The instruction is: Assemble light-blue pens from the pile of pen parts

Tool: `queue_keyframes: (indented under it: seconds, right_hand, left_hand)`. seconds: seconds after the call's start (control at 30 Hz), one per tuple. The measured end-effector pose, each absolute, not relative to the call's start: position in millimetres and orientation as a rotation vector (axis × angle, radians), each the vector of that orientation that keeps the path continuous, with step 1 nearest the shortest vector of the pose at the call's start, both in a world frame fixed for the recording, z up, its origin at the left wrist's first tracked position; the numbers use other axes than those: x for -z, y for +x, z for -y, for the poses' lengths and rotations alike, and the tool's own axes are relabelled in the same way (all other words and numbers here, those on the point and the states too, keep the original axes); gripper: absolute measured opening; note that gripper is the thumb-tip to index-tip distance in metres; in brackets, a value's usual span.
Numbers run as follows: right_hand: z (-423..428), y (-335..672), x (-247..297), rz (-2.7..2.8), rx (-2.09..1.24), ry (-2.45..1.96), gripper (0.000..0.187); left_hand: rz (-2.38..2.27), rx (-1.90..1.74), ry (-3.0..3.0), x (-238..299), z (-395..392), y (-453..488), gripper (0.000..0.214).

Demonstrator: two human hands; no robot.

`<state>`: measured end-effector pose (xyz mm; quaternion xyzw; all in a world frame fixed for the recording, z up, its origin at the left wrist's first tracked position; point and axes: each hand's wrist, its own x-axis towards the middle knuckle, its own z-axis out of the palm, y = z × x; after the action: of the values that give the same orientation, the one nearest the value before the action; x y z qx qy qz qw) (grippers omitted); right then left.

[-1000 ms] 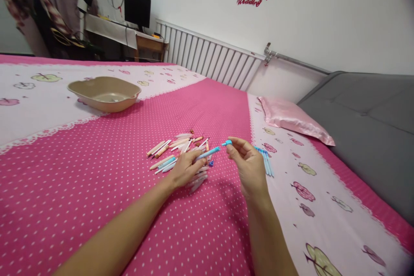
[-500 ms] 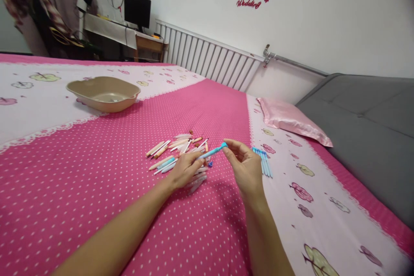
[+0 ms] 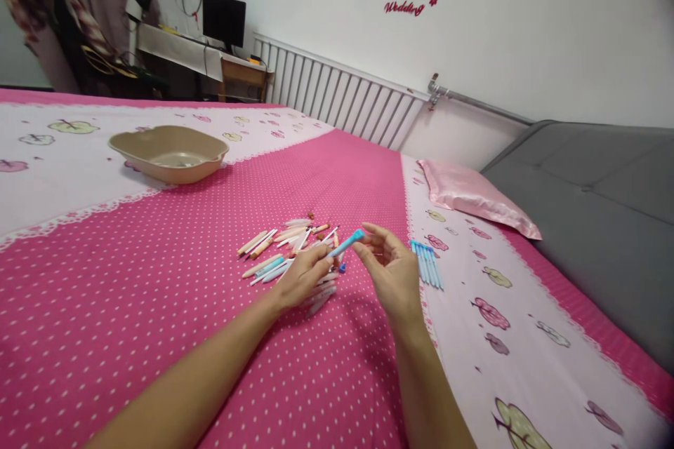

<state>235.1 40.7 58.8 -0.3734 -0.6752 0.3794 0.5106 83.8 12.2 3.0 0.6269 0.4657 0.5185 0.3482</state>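
My left hand [image 3: 305, 273] grips a light blue pen [image 3: 345, 244] by its lower part, with the brighter blue capped end pointing up and to the right. Close by that end is my right hand [image 3: 392, 266], its thumb and fingers apart; whether the thumb touches the cap is hard to tell. Beneath and around my left hand spreads a loose pile of pens and pen parts [image 3: 268, 245] in beige, white, orange and blue. Right of my right hand, several blue capped pens [image 3: 427, 265] lie side by side in a row.
A beige plastic basin [image 3: 168, 165] sits on the pink dotted bedspread [image 3: 210, 337] at the left. A pink satin pillow [image 3: 477, 196] lies at the right by the grey headboard [image 3: 595, 203]. Beyond the bed stand a white railing [image 3: 337, 84] and a desk with a monitor [image 3: 224, 19].
My right fingers have come off the capped end and loosened. The blue pen, still in my left hand, has tilted up slightly and its cap end has shifted left.
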Motion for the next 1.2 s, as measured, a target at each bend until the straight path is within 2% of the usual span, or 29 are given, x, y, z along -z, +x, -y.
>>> queue_keyframes:
  seconds: [0.13,0.33,0.5,0.77,1.0,1.2]
  right_hand:
    - [-41,234,-58,1.648,-0.972,-0.926,0.043]
    - [-43,227,-42,1.879,-1.095,-0.997,0.024]
    - [-44,218,-31,1.922,-1.298,-0.961,0.016]
    - [-42,209,-24,1.681,-1.802,-0.797,0.031]
    - [-43,204,-20,1.598,-1.787,-0.823,0.032]
    - [-47,206,-20,1.619,-1.707,-0.829,0.028]
  left_hand:
    - [-1.052,-1.440,1.382,-3,-15,86,0.028]
    - [-0.933,-1.555,1.196,1,-20,83,0.033]
    - [-0.975,-1.641,1.170,6,-22,80,0.033]
    - [-0.949,-1.640,1.093,2,-22,81,0.034]
    - [-0.888,-1.611,1.041,2,-22,81,0.033]
    - [-0.963,-1.583,1.089,1,-22,83,0.042]
